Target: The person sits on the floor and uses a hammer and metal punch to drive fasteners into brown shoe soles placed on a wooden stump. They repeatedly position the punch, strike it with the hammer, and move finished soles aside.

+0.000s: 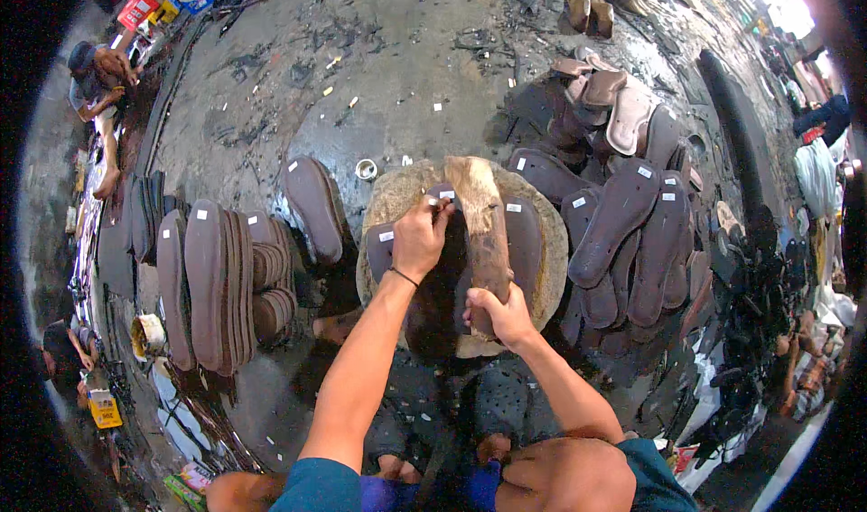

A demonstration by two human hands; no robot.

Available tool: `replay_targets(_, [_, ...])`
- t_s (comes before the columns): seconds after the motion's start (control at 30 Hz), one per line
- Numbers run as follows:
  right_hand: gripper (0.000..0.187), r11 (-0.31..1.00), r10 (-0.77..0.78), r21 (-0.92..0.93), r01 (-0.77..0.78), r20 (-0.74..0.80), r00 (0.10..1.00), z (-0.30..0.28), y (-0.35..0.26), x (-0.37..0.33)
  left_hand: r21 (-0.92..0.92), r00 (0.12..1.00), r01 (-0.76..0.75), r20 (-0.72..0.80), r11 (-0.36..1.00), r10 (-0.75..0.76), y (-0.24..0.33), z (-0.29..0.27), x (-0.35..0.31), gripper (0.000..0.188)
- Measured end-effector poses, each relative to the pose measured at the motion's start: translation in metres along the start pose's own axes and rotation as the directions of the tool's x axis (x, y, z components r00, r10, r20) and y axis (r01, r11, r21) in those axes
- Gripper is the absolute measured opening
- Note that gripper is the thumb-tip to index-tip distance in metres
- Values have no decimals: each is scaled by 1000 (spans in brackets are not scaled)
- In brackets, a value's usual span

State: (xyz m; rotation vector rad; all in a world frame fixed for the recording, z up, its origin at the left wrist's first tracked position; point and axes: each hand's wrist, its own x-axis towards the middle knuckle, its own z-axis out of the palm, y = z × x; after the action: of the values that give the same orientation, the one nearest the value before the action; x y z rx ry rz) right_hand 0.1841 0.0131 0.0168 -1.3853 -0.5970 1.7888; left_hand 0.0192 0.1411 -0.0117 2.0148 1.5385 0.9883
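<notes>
My right hand (506,315) is wrapped round the lower end of a rough wooden club (485,228), whose thick pale end points away from me. My left hand (420,239) is closed in a pinch over a brown shoe sole (433,282), close to its white label; whatever is between the fingers is too small to make out. That sole lies on a round, pale block (553,268) between my feet. On the same block rest another sole (522,237) to the right and a sole (383,237) partly under my left forearm. The club hides part of the middle sole.
Stacked soles (217,282) stand at the left, and a sole pile (632,241) lies at the right. Beyond the block are a small round tin (366,169) and a separate sole stack (312,207). Scraps litter the floor (388,69). Another person (97,83) sits at far left.
</notes>
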Motion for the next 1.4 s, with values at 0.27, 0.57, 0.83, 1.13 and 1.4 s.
replay_targets(0.27, [41,916,61,387,-107,130,990,3,-20,-25,-510,859,507,233,694,-456,57,-52,-57,31])
replay_targets(0.57, [35,986,-139,-122,112,-244,960,3,-10,-34,-711,832,314,-113,629,-543,-17,-64,-18,21])
replay_targets(0.83, [40,972,-211,-167,162,-339,917,-13,0,-97,333,944,328,-77,884,-321,-139,-70,82,26])
replay_targets(1.13, [25,970,-235,-178,167,-501,833,-52,8,-135,-840,896,387,243,381,-372,36,8,3,24])
replay_targets(1.4, [40,974,-226,-129,187,-456,861,-48,20,-148,-705,889,452,301,546,-346,46,60,-1,23])
